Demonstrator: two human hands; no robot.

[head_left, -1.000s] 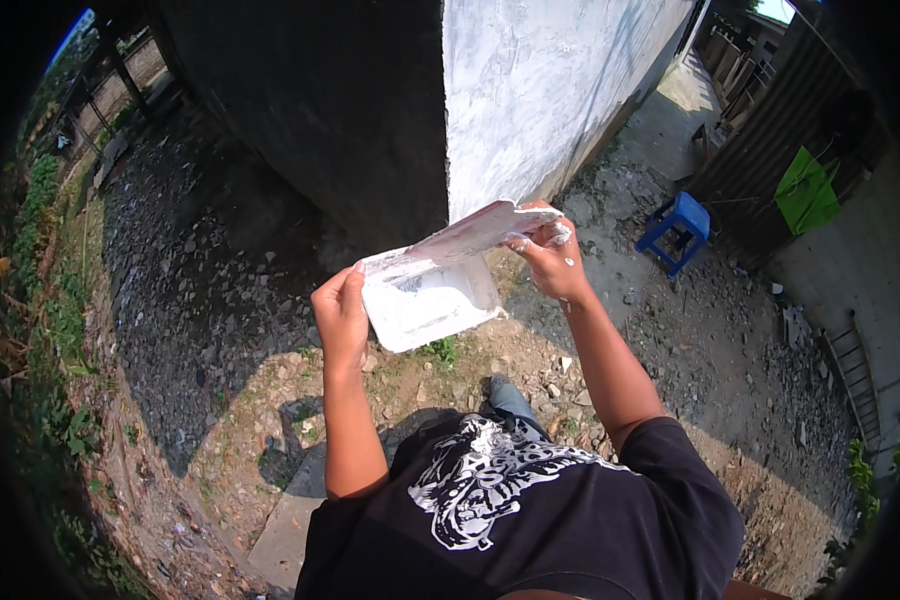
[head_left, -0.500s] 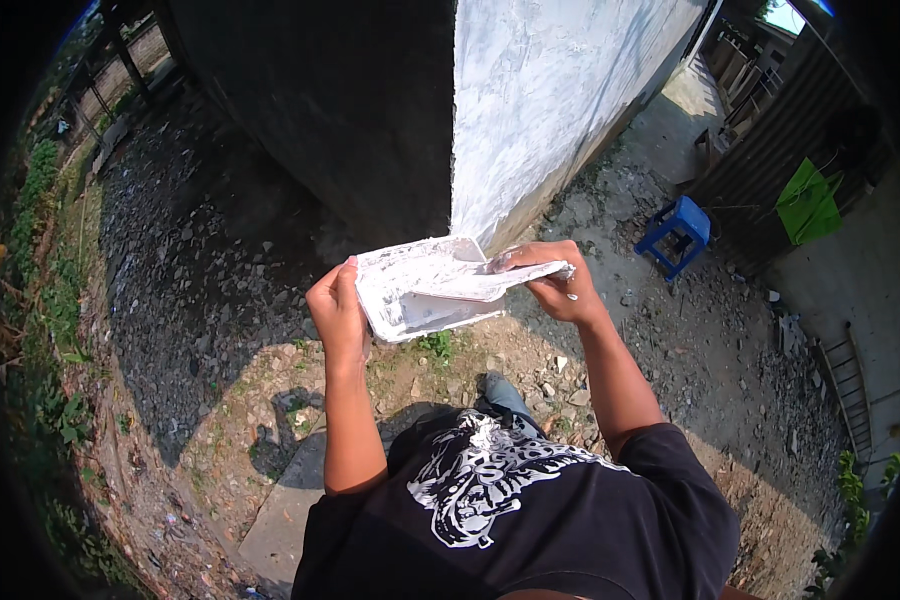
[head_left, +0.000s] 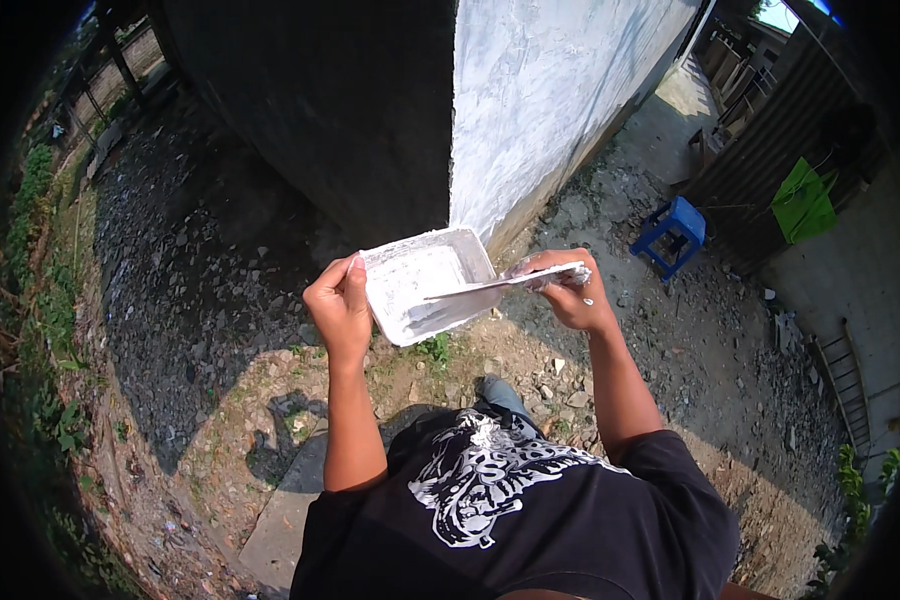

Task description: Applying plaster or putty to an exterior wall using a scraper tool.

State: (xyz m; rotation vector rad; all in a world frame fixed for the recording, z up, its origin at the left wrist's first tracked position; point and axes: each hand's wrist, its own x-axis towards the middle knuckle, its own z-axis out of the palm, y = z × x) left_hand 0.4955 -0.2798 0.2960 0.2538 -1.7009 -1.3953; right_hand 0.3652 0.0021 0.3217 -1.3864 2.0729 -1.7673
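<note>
My left hand (head_left: 340, 315) grips the left end of a white rectangular tub (head_left: 382, 262), thumb over its rim. White putty coats the inside walls and floor of the tub. My right hand (head_left: 575, 290) is closed round a flat putty scraper (head_left: 510, 281) smeared with white paste. The blade reaches over the right side of the tub and slants down into it, seen almost edge on. White paste also marks the right fingers and the scraper's outer end. The grip under the scraper is partly hidden.
Straight ahead stands a wall corner, its right face whitish (head_left: 540, 100) and its left face in dark shade (head_left: 350, 110). A blue plastic stool (head_left: 672, 235) is on the stony ground at the right, near a green sheet (head_left: 804, 203). A small ladder (head_left: 846, 385) leans farther right.
The scraper has turned from showing its broad coated face to nearly edge on. More of the tub's inside shows now, and the tub has tilted slightly. Both hands keep their grips.
</note>
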